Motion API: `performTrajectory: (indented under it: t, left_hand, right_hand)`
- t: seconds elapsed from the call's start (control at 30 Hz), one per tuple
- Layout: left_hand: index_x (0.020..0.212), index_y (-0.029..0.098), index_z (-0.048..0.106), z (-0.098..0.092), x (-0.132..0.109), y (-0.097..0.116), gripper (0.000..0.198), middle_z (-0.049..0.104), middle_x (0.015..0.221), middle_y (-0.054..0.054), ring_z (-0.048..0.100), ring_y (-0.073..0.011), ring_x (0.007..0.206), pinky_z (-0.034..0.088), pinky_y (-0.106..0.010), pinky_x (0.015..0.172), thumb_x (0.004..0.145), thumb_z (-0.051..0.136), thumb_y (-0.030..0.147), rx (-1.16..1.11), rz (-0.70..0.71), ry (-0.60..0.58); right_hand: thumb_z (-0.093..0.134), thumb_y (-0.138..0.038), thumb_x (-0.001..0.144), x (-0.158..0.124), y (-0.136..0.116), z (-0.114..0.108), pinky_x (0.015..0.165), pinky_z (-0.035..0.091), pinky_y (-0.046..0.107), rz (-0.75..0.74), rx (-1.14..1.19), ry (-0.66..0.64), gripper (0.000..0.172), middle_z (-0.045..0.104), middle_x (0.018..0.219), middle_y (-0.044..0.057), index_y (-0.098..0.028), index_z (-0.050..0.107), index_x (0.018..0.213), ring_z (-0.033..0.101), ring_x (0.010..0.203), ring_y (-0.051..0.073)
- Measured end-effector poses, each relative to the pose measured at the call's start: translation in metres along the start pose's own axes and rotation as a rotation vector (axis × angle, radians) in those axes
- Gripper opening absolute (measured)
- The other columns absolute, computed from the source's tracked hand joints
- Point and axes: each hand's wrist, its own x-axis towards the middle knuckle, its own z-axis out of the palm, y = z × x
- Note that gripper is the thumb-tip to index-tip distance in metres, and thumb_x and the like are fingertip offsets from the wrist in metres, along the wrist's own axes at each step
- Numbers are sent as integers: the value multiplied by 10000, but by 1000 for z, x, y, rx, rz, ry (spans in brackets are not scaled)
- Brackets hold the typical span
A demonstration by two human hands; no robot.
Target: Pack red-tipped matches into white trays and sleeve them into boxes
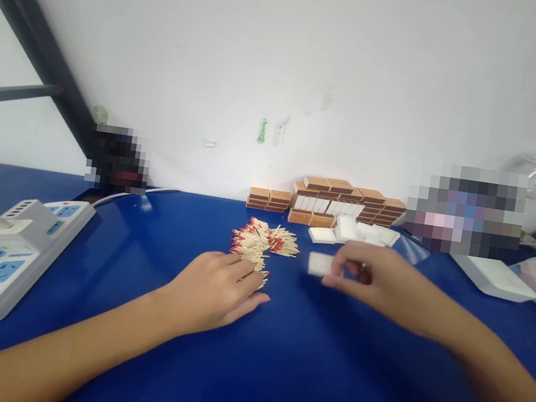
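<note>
My right hand (372,275) pinches a small white matchbox tray (319,264) between thumb and fingers, slightly blurred, just above the blue table. My left hand (223,291) rests over the near edge of a pile of red-tipped matches (255,239). Its thumb stands apart from the bent fingers, whose tips are partly hidden. More matches fan out to the right of the pile. Behind my right hand lie several white trays (321,235), loosely heaped.
Brown matchboxes (313,218) are stacked against the white wall, with a smaller stack (268,199) to their left. A power strip (14,265) with a plugged-in white adapter lies at left. A white box (496,280) sits at right, beside a pixelated area.
</note>
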Motion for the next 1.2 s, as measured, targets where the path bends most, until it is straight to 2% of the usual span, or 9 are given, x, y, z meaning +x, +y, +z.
performTrajectory:
  t: [0.17, 0.27, 0.37, 0.47, 0.63, 0.77, 0.9, 1.0, 1.2]
  left_hand:
    - [1023, 150, 670, 0, -1, -1, 483, 689, 789, -16, 673, -192, 667, 476, -336, 560, 972, 566, 619, -46, -18, 16]
    - [1058, 141, 677, 1, -3, 1, 597, 691, 795, -21, 682, -201, 675, 480, -342, 559, 926, 562, 711, -81, -8, -17]
    - [982, 144, 683, 1, -3, 3, 550, 677, 788, -21, 680, -210, 670, 463, -345, 543, 944, 560, 679, -88, 8, -63]
    - [944, 157, 687, 1, -3, 4, 451, 665, 779, -13, 678, -215, 666, 446, -344, 530, 977, 565, 590, -102, 9, -132]
    - [935, 175, 691, 3, -4, 6, 394, 678, 787, -7, 680, -211, 670, 468, -338, 556, 992, 559, 541, -162, -7, -177]
    - [1190, 166, 648, 4, -3, 11, 480, 746, 954, -46, 733, -255, 814, 528, -358, 641, 978, 564, 588, -179, -92, -150]
    - [1331, 173, 578, 7, 1, 18, 600, 756, 1087, -80, 744, -288, 895, 556, -385, 686, 944, 589, 632, -212, -190, -202]
    - [1266, 192, 617, 7, 3, 22, 495, 758, 1057, -57, 742, -275, 888, 558, -379, 693, 962, 585, 582, -275, -174, -261]
    - [1187, 203, 646, 3, 2, 23, 366, 744, 1007, -29, 730, -263, 870, 552, -384, 693, 980, 581, 498, -303, -171, -302]
  right_hand:
    - [699, -380, 921, -4, -37, 32, 560, 381, 248, -66, 203, -233, 208, 597, 711, -33, -230, 659, 783, 510, 634, 126]
    - [725, -381, 902, -5, -42, 35, 566, 397, 246, -54, 296, -316, 177, 621, 728, -29, -225, 678, 833, 528, 647, 127]
    - [727, -428, 895, -4, -41, 31, 571, 414, 250, -11, 345, -360, 210, 643, 751, -21, -220, 701, 902, 540, 654, 128]
    - [635, -447, 961, -1, -37, 31, 594, 437, 263, 5, 303, -253, 236, 672, 812, 1, -223, 710, 939, 557, 667, 132]
    - [576, -334, 998, 8, -21, 45, 631, 451, 294, -47, 89, 4, 159, 662, 873, 16, -229, 685, 948, 566, 684, 145]
    - [601, -296, 983, 19, -11, 63, 678, 484, 329, -63, 10, 186, 117, 633, 928, 33, -220, 670, 1041, 588, 722, 170]
    - [644, -301, 962, 35, -3, 77, 814, 530, 393, -97, -52, 380, 244, 604, 1112, 106, -184, 645, 1176, 632, 921, 239]
    - [661, -297, 956, 44, 1, 82, 848, 531, 416, -119, -68, 380, 191, 614, 1059, 104, -179, 659, 1105, 628, 978, 270]
    - [647, -303, 976, 45, 0, 79, 798, 517, 390, -158, -142, 330, 116, 623, 978, 79, -189, 655, 992, 612, 919, 252]
